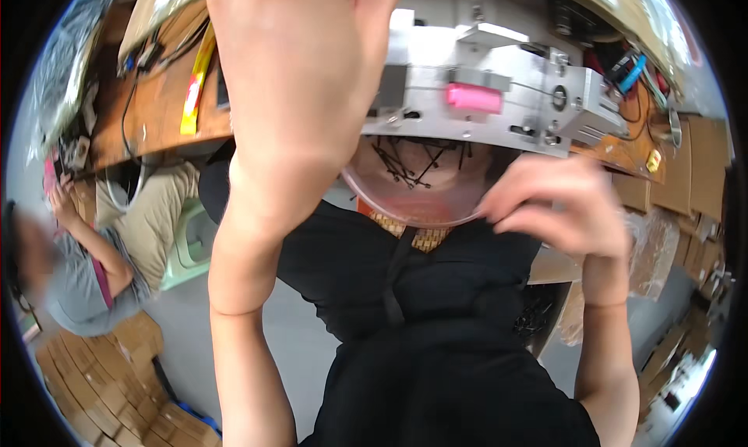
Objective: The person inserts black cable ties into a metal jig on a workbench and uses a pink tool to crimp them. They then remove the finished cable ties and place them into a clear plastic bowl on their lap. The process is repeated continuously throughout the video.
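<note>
My left hand (pixel 296 81) is raised close to the camera over the left part of a silver metal fixture (pixel 436 81). Its fingers run out of the top of the picture or are hidden behind the hand. My right hand (pixel 561 201) is at the right rim of a translucent bowl (pixel 409 215), fingers drawn together in a pinch and somewhat blurred. Whatever lies between those fingertips is too small to make out. Several thin black pins with small heads (pixel 401 162) lie in the bowl, below the fixture's front edge. A pink cylindrical piece (pixel 474 98) sits on the fixture.
A wooden bench (pixel 156 127) carries a yellow strip (pixel 196 88), cables and blue-handled tools (pixel 633 73). At left, another person (pixel 93 268) sits by a green stool (pixel 188 244). Cardboard boxes (pixel 101 377) stand at lower left, more cartons (pixel 693 166) at right.
</note>
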Tool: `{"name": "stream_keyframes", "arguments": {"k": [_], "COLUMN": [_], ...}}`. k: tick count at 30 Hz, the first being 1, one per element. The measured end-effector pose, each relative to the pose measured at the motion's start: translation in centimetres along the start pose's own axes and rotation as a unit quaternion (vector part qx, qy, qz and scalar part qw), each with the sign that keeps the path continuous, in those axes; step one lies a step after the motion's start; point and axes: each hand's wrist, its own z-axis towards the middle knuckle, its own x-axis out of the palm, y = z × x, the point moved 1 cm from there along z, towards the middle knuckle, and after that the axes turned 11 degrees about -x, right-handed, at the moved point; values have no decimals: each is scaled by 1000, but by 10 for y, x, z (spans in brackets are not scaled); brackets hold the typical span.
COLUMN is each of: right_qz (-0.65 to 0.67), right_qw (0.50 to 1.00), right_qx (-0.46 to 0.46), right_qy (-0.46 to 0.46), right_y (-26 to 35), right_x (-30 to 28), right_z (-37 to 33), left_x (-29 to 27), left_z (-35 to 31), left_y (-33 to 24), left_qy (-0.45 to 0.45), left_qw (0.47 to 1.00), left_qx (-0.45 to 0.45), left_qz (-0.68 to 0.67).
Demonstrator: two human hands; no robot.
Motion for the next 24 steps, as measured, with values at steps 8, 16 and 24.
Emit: {"name": "stream_keyframes", "arguments": {"k": [8, 16, 24], "right_qz": [-134, -271, -224], "right_qw": [980, 954, 959], "right_qx": [124, 72, 147], "right_qy": [81, 108, 91], "right_y": [-103, -109, -82], "right_x": [191, 180, 96], "right_z": [-46, -34, -17], "left_x": [-55, -115, -132], "left_z": [-79, -118, -136], "left_y": [79, 134, 161], "left_qy": [9, -60, -117], "left_qw": [998, 992, 985], "left_qx": [-54, -108, -126], "left_qz": [-20, 30, 33]}}
